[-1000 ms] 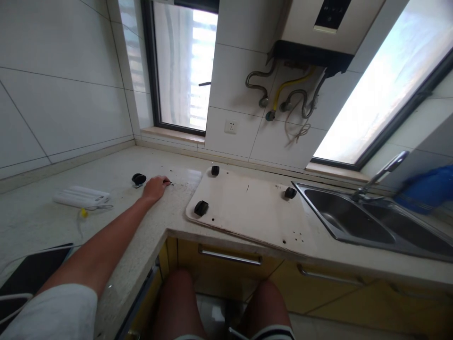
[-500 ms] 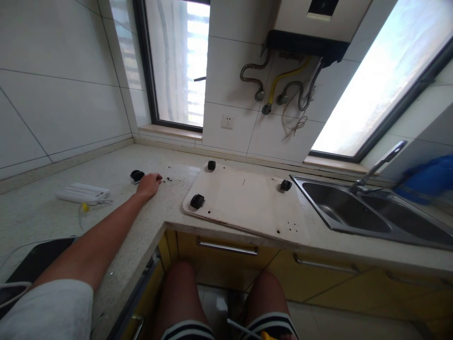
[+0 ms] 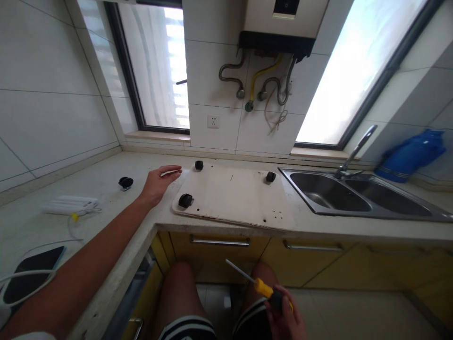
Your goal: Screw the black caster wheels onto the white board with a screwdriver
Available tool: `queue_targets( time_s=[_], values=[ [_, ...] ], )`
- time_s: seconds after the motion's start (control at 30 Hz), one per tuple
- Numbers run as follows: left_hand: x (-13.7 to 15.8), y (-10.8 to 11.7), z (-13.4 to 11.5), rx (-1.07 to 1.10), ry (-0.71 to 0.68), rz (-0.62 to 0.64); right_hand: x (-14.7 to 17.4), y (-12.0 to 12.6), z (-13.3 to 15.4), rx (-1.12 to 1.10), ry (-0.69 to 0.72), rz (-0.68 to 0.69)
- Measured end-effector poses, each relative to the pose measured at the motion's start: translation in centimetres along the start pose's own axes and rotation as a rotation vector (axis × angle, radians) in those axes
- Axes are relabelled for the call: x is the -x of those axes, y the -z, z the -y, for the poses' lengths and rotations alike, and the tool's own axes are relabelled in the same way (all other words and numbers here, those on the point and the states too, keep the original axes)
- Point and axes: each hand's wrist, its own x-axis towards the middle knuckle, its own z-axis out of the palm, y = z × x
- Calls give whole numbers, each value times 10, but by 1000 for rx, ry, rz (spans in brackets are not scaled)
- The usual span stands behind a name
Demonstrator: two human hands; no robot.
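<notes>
My right hand [image 3: 288, 316] is closed around the yellow and black handle of a screwdriver [image 3: 262, 286], its metal shaft pointing up and left above my knee. On the counter, my left hand [image 3: 157, 186] is at the left edge of a pale board [image 3: 230, 193], thumb and fingertips nearly together. Whatever they pinch is too small to make out. Three black caster wheels stand on the board: one at the back left [image 3: 199, 165], one at the front left [image 3: 186, 200], one at the back right [image 3: 271, 177]. Holes show at its front right corner. A loose caster [image 3: 125, 182] lies left of my hand.
A white power bank [image 3: 71, 205] with a cable and a phone [image 3: 35, 274] lie on the left counter. Right of the board is a double steel sink [image 3: 325, 193] with a tap [image 3: 357, 151]. A blue bundle [image 3: 410, 153] stands behind it. Drawers with handles are below.
My left hand has moved right, from the small dark bits near the loose caster to the board's edge. My right hand has risen into view with the screwdriver. The view has shifted.
</notes>
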Motion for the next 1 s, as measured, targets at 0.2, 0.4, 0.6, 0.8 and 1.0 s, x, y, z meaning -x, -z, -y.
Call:
queue_targets(
  time_s=[0.2,0.4,0.6,0.8,1.0],
  values=[
    [52,-60,-70,352,10,145,10,-33,43,-233,58,222],
    [115,-85,-130,566,130,407,18,-33,72,-287,196,350],
    [153,-94,-165,530,73,565,35,-45,100,-335,417,254],
    [166,-102,-172,509,65,615,42,-38,105,-303,458,233],
    [166,-105,-167,394,9,607,39,-25,103,-254,530,197]
  ],
)
